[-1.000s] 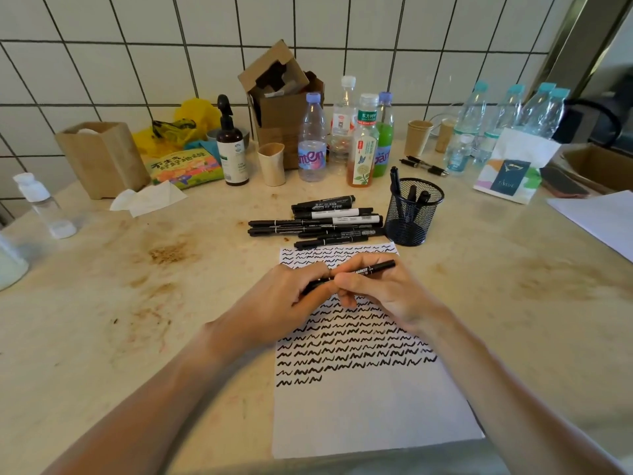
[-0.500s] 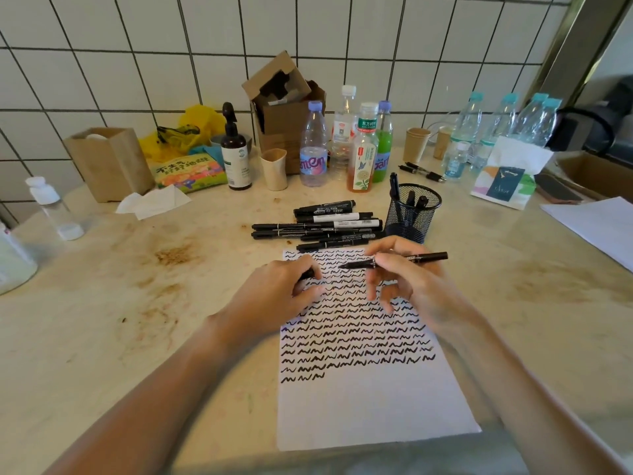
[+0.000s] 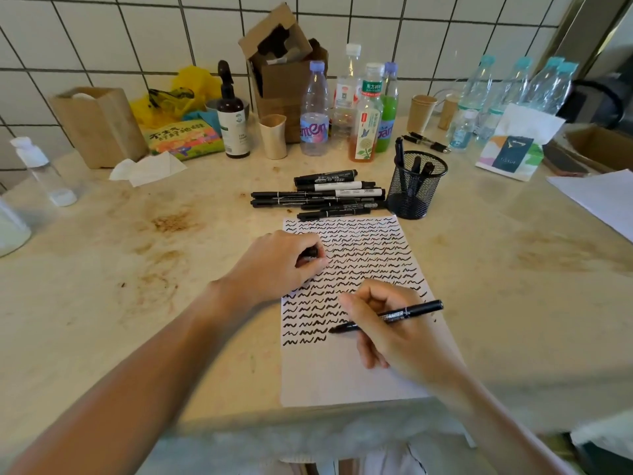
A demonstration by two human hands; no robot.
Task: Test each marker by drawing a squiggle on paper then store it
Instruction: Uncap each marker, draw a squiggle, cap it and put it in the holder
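While our right hand (image 3: 394,329) pinches an uncapped marker (image 3: 387,318) at the last squiggle row on the paper (image 3: 342,378) and our left hand (image 3: 284,260) curls round its cap, we judge a few markers stored in the mesh cup (image 3: 416,186) and the pile (image 3: 318,197) untested.

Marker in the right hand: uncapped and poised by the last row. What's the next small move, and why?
Probably lower the tip and draw a squiggle. The right hand grips the marker, its tip at the end of the short last row on the paper, while the left hand pinches the cap.
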